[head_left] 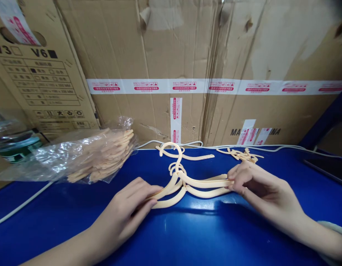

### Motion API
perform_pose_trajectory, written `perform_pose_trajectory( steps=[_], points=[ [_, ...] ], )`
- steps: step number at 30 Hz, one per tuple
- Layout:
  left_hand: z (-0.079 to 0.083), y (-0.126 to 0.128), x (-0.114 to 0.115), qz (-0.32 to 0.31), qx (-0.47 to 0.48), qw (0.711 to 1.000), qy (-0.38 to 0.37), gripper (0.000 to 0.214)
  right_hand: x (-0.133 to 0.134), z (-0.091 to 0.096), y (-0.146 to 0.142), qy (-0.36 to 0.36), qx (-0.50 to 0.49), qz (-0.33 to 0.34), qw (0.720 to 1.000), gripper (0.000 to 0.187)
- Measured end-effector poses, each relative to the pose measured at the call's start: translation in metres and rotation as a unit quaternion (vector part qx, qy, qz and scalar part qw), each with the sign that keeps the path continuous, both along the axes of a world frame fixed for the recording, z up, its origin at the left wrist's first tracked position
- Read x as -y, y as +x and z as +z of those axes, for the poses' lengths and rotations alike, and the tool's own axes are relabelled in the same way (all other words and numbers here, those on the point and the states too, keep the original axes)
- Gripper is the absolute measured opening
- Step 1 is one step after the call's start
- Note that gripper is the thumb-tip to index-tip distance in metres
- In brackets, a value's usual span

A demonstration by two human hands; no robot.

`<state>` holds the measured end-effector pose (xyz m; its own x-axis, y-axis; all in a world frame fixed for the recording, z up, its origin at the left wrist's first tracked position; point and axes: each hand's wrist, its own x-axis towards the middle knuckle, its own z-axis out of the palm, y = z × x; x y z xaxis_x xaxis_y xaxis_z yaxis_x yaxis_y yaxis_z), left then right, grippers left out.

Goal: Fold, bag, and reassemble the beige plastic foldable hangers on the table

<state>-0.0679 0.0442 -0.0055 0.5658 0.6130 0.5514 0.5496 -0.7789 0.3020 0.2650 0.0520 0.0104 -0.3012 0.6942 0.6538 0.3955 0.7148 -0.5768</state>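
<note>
Several beige clothes hangers [202, 183] lie stacked in the middle, their hooks pointing away from me. The topmost hook [176, 149] stands higher than the others. My left hand [132, 207] pinches the left ends of the hanger arms between thumb and fingers. On the other side, my right hand [261, 188] is closed on the right ends. The tips of the arms are hidden in my fingers. Just behind the stack lies another beige hanger [198, 157].
A clear plastic bag [101, 155] of beige pieces lies at the left, near a bottle [14, 140]. Small beige pieces [241, 154] are heaped at the back right. A dark flat object [328, 170] sits far right. Cardboard boxes [148, 48] wall off the blue table's [187, 236] back.
</note>
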Motion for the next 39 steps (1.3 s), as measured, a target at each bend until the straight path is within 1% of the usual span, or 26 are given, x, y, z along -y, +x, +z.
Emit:
perform_pose_trajectory(
  steps=[2,4,6,9,10,12,13,14,17,19,20,22,24,28,31,33,36,39],
  points=[
    [0.001,0.000,0.000,0.002,0.007,1.000,-0.008,0.029,-0.002,0.002,0.004,-0.011,0.017,0.003,1.000,0.007],
    [0.001,0.001,0.000,0.011,0.009,1.000,-0.018,0.028,-0.007,0.006,0.011,-0.020,0.031,-0.012,0.999,0.003],
    [0.001,0.001,0.000,0.015,0.007,1.000,-0.027,0.026,-0.017,0.013,0.024,-0.026,0.023,-0.054,0.998,0.010],
    [0.001,0.000,-0.002,0.016,0.004,0.999,-0.030,0.025,-0.039,0.021,0.055,-0.026,0.025,-0.146,0.989,0.021],
    [0.001,0.000,-0.002,0.015,0.002,0.999,-0.029,0.026,-0.047,0.022,0.067,-0.023,0.057,-0.177,0.982,0.023],
    [0.000,0.000,-0.003,0.012,-0.004,0.999,-0.031,0.029,-0.062,0.021,0.090,-0.008,0.161,-0.233,0.959,0.025],
    [0.000,-0.001,-0.004,0.011,-0.008,0.999,-0.031,0.030,-0.069,0.018,0.100,-0.007,0.207,-0.242,0.948,0.027],
    [-0.001,-0.001,-0.004,0.012,-0.010,0.999,-0.030,0.030,-0.074,0.015,0.107,-0.010,0.229,-0.246,0.942,0.029],
    [-0.002,-0.002,-0.004,0.019,-0.009,0.999,-0.025,0.031,-0.085,0.002,0.120,-0.018,0.260,-0.238,0.936,0.038],
    [-0.001,-0.001,-0.004,0.020,-0.009,0.999,-0.023,0.031,-0.089,-0.007,0.122,-0.015,0.286,-0.219,0.933,0.046],
    [-0.001,-0.001,-0.004,0.020,-0.009,0.999,-0.023,0.032,-0.091,-0.011,0.122,-0.012,0.299,-0.208,0.931,0.047],
    [0.000,-0.001,-0.004,0.019,-0.010,0.999,-0.024,0.032,-0.093,-0.017,0.121,-0.007,0.314,-0.192,0.930,0.042],
    [0.000,-0.001,-0.004,0.022,-0.010,0.999,-0.027,0.032,-0.094,-0.020,0.119,-0.002,0.314,-0.192,0.930,0.037],
    [-0.001,-0.001,-0.005,0.023,-0.004,1.000,-0.018,0.031,-0.093,-0.021,0.114,0.023,0.312,-0.199,0.929,0.033],
    [-0.001,-0.002,-0.006,0.019,-0.006,1.000,-0.016,0.030,-0.089,-0.016,0.108,0.062,0.304,-0.202,0.929,0.030],
    [0.000,-0.002,-0.006,0.017,-0.008,1.000,-0.018,0.029,-0.085,-0.011,0.104,0.085,0.272,-0.210,0.935,0.027],
    [0.001,-0.001,-0.005,0.016,-0.004,1.000,-0.019,0.030,-0.076,0.000,0.097,0.104,0.168,-0.262,0.945,0.022],
    [0.002,0.000,-0.004,0.018,0.004,0.999,-0.027,0.029,-0.064,0.012,0.088,0.111,0.074,-0.330,0.935,0.023]
  ],
)
